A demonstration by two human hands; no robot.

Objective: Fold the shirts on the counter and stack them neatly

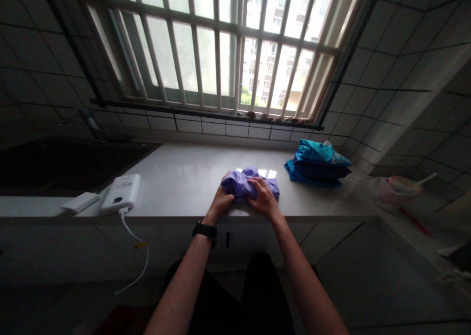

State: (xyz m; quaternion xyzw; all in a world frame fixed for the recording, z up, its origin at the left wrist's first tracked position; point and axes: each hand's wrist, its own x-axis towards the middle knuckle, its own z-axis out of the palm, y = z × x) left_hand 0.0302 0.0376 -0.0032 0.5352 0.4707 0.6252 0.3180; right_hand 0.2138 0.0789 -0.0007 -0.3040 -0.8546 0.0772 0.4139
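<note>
A bunched purple cloth (243, 183) lies on the pale counter near its front edge. My left hand (221, 197) grips the left end of the cloth, thumb in front and the other fingers mostly hidden behind it. On the right part of the cloth, my right hand (264, 197) presses with curled fingers, holding its folds. A black band is round my left wrist. To the right, further back, sits a stack of folded blue and teal fabric (318, 163), touched by neither hand.
At the left are a white power bank (121, 193) with a cable hanging over the counter edge, a small white box (81, 202) and a dark sink (66, 166). A plastic bag (395, 190) lies at the right. Behind the counter (176, 178) is a barred window.
</note>
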